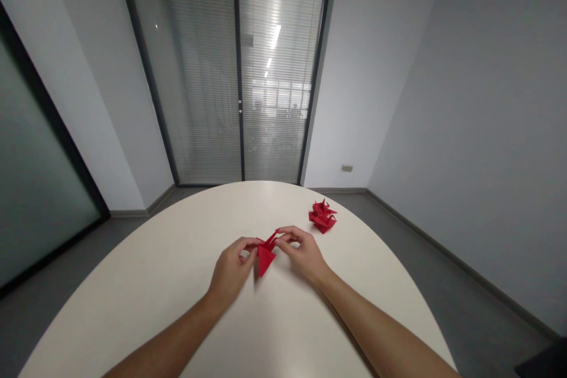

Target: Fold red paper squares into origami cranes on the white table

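A red folded-paper piece, shaped like an origami crane (266, 260), is held between my two hands just above the table. My left hand (234, 263) pinches its left side between thumb and fingers. On the other side, my right hand (303, 251) has thumb and fingers closed at the thin upper point of the paper. A broad triangular flap of it hangs down toward me. To the right, beyond my right hand, lies a small heap of red origami cranes (323, 217); how many there are I cannot tell.
The round, cream-white table (146, 307) spreads under both arms, and its curved edge runs past the heap. Behind it stand glass doors with blinds (204, 82). A grey wall (496, 130) rises at the right. A dark object (543, 360) shows at the lower right corner.
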The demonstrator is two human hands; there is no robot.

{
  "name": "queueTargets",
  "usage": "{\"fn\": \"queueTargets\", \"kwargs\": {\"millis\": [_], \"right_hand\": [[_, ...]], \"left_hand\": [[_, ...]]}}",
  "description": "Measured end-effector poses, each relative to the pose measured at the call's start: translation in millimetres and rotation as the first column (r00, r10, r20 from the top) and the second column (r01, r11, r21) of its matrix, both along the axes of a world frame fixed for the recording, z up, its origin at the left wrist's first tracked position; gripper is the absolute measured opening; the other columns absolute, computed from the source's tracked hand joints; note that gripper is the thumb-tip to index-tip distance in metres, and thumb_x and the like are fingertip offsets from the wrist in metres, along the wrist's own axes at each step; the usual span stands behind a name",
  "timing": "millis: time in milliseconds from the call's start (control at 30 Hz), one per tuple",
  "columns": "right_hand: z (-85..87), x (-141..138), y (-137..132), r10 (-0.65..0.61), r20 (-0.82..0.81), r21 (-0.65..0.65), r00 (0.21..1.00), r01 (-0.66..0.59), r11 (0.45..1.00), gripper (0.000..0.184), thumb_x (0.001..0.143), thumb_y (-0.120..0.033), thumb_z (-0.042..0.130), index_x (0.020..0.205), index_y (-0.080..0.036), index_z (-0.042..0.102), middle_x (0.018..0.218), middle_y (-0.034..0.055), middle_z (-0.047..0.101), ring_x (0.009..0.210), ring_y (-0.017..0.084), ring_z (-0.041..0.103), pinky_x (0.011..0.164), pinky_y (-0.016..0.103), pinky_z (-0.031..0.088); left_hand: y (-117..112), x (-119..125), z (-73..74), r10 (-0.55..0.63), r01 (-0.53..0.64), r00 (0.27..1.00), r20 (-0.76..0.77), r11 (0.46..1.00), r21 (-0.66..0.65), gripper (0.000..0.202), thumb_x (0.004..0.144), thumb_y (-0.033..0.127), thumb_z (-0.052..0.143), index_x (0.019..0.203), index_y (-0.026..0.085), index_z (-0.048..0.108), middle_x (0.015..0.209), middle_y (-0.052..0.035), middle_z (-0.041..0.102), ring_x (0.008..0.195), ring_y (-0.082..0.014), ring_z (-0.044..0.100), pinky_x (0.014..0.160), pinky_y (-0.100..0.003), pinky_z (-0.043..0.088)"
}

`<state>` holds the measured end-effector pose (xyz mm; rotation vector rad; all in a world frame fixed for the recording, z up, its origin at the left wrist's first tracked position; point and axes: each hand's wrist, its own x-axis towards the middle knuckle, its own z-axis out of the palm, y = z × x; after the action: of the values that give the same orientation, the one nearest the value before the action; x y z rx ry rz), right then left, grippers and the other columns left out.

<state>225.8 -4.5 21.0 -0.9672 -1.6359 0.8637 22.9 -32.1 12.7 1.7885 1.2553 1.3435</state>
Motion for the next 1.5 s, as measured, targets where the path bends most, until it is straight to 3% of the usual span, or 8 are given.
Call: {"fn": "queueTargets", "kwargs": {"millis": [267,700,1067,1500], "right_hand": [[5.0,1,-2,0.026,0.068,0.055,0.997,-0.030,0.998,0.020,0.088,-0.038,0.067,0.090,-0.021,0.076,0.091,0.0058,0.076,0.085,0.021,0.067,0.079,0.034,0.049],[-0.6,-1,3,0.022,0.017,0.038,1.000,-0.023,0.999,0.022,0.088,-0.041,0.069,0.089,-0.020,0.076,0.088,0.0057,0.077,0.082,0.020,0.068,0.078,0.032,0.049],[-3.7,1,2,0.029,0.013,-0.008,0.999,-0.029,1.000,0.019,0.086,-0.037,0.070,0.093,-0.021,0.077,0.095,0.0056,0.077,0.087,0.021,0.068,0.082,0.033,0.049],[-7.5,2,3,0.029,0.039,-0.034,0.999,-0.028,0.999,0.017,0.085,-0.035,0.069,0.083,-0.019,0.071,0.082,0.0027,0.072,0.079,0.018,0.064,0.077,0.031,0.047]], "left_hand": [[3,1,-3.5,0.044,-0.044,0.998,0.036,0.999,-0.015,0.021,0.086,0.030,0.060,0.103,0.020,0.066,0.097,-0.0058,0.073,0.089,-0.0208,0.069,0.066,-0.026,0.054],[10,0,-14.8,-0.051,0.069,0.986,0.161,0.992,-0.110,0.024,0.082,0.032,0.065,0.102,0.019,0.065,0.101,-0.0082,0.072,0.094,-0.0227,0.069,0.069,-0.030,0.056],[8,0,-9.0,0.003,0.007,0.988,0.152,0.998,-0.069,0.020,0.085,0.033,0.062,0.097,0.018,0.068,0.095,-0.0073,0.073,0.086,-0.0213,0.069,0.072,-0.030,0.055],[8,0,-9.7,0.009,0.002,0.987,0.159,0.998,-0.069,0.020,0.085,0.034,0.060,0.096,0.018,0.066,0.095,-0.0067,0.072,0.087,-0.0205,0.068,0.074,-0.030,0.055]]}}
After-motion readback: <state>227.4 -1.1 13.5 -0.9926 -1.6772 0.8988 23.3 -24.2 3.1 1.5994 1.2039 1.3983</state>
